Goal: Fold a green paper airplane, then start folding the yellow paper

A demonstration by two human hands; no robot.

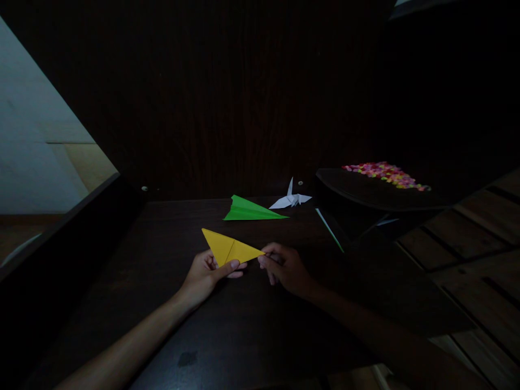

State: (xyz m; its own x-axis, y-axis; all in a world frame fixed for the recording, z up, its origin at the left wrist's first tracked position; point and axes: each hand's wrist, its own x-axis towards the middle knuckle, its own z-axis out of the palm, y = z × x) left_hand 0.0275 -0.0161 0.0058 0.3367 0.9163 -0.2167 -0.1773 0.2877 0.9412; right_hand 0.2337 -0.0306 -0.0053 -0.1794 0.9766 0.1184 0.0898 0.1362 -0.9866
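A yellow sheet of paper (231,247), folded into a triangle with a crease down its middle, is held just above the dark tabletop. My left hand (210,273) grips its lower edge, thumb on top and fingers beneath. At the right-hand tip, my right hand (284,266) pinches the point between thumb and forefinger. Beyond the yellow paper lies a green paper plane (252,209), its nose towards the right. Behind that plane's nose sits a white origami crane (291,200).
A dark wooden panel (244,97) rises behind the tabletop (162,325). On the right, a rounded shelf (349,187) bears a patch of small colourful pieces (388,174). A thin pale strip (330,230) lies below it. A raised board (60,227) borders the left side.
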